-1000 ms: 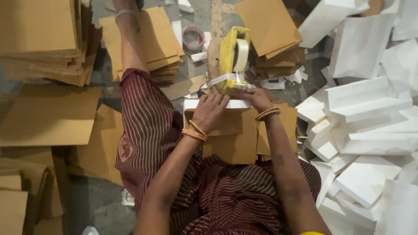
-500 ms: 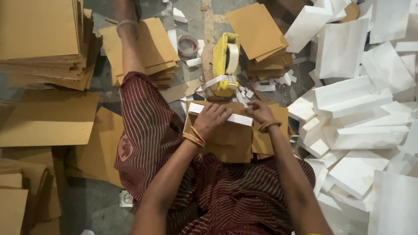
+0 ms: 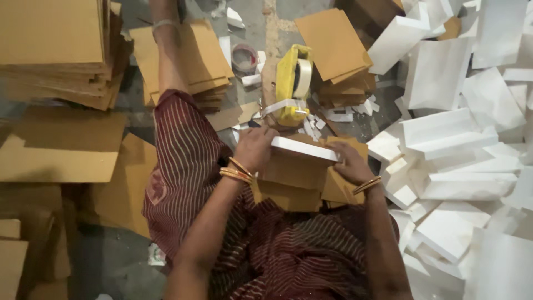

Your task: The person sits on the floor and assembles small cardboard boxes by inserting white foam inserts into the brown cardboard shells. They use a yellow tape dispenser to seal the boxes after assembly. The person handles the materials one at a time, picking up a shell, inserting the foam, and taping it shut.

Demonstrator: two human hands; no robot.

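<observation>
Below the tape dispenser, both hands gripped a white box. Left hand and right hand had fingers closed on its ends.

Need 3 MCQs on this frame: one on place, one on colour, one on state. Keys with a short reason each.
1. Where is the tape dispenser relative to the hands?
A. Just beyond them, on the floor
B. On the person's lap
C. On top of the white pile

2. What colour is the dispenser's body?
A. Red
B. Yellow
C. Blue

3. What is the state of the left hand and right hand?
A. Both free in the air
B. Only the left hand touches something
C. Both hold the white strip at its ends

Answers: 1 A, it stands on the floor past the strip. 2 B, the casing is plainly yellow. 3 C, each hand grips one end over brown cardboard pieces.
</observation>
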